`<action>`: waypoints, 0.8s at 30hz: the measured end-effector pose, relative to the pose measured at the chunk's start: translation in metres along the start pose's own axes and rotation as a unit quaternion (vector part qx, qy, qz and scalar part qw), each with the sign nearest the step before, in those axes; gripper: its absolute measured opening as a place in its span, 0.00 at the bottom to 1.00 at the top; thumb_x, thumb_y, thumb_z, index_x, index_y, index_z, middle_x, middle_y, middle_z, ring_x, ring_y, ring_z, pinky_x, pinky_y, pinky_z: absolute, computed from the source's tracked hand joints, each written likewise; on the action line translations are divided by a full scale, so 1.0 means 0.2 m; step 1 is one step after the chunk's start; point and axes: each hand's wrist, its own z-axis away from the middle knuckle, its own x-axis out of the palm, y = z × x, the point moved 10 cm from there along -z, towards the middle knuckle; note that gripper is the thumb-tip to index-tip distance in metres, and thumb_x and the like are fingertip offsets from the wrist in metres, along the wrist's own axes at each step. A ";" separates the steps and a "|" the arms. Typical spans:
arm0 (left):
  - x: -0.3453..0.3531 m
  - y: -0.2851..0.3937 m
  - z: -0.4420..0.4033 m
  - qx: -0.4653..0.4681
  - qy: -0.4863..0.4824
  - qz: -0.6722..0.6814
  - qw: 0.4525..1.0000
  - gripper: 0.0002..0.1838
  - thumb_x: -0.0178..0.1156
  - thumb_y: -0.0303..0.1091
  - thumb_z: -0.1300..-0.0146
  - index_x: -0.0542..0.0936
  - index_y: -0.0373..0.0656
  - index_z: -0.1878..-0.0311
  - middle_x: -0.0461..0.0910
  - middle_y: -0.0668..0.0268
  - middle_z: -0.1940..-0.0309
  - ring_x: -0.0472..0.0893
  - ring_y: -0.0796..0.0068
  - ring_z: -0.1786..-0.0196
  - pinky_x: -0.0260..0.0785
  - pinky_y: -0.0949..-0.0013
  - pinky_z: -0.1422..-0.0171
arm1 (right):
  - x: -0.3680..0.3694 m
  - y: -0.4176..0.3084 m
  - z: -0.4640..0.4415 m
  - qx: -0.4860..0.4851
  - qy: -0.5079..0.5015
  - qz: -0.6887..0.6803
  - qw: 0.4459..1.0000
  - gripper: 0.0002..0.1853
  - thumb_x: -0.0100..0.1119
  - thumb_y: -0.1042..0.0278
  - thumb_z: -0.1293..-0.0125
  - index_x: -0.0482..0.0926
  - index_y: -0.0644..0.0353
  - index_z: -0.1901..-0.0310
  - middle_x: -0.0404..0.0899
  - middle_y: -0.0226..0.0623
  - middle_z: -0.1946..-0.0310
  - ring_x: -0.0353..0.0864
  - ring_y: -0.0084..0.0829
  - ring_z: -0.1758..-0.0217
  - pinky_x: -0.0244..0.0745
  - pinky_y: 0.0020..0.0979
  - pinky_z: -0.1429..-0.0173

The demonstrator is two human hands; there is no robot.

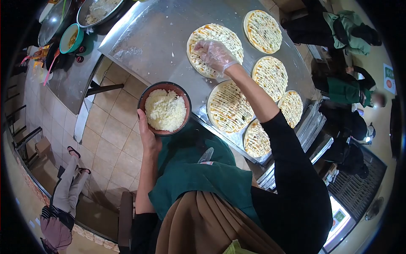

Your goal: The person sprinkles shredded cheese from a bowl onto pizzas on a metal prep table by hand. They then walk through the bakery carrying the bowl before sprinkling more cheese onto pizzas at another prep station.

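Observation:
My left hand (149, 139) grips the rim and side of a dark bowl with a reddish inside (141, 103), held beyond the table's front edge. White grated cheese (165, 110) is heaped in it. Over an unbaked pizza (226, 36), my right hand (215, 57) wears a clear plastic glove, its fingers curled together and pointing down. Whatever lies within those fingers is hidden. White shreds and stripes of sauce cover this pizza. Close to my right forearm lie two more topped pizzas, one nearer me (228, 108) and one to the right (270, 78).
More pizzas sit on the metal table (139, 46), at the far right (262, 31) and near right edge (291, 108). A teal bowl (71, 39) and metal pans stand on the left counter. Several people (347, 91) are at the right; one person (63, 207) is at lower left.

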 end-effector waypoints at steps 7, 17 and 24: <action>-0.01 0.01 -0.01 0.006 0.005 0.014 1.000 0.32 0.43 0.58 0.29 0.63 0.43 0.33 0.70 0.62 0.39 0.72 0.66 0.38 0.65 0.61 0.34 | -0.02 0.01 -0.02 0.016 -0.028 0.004 0.999 0.10 0.58 0.64 0.37 0.81 0.58 0.57 0.83 0.41 0.65 0.82 0.34 0.63 0.75 0.33 0.55; 0.01 0.03 -0.01 -0.009 -0.007 0.018 1.000 0.32 0.41 0.59 0.29 0.63 0.44 0.33 0.71 0.61 0.39 0.73 0.64 0.39 0.67 0.59 0.35 | -0.19 0.27 0.09 0.053 -0.023 -0.030 0.998 0.13 0.55 0.64 0.33 0.81 0.57 0.51 0.83 0.35 0.69 0.77 0.21 0.69 0.75 0.28 0.60; 0.05 0.07 0.00 -0.007 0.003 0.010 1.000 0.31 0.41 0.58 0.29 0.62 0.44 0.32 0.70 0.61 0.38 0.73 0.64 0.39 0.67 0.59 0.35 | -0.17 0.21 0.06 0.056 0.006 0.014 0.998 0.11 0.56 0.68 0.36 0.79 0.57 0.53 0.83 0.41 0.61 0.82 0.37 0.61 0.76 0.34 0.55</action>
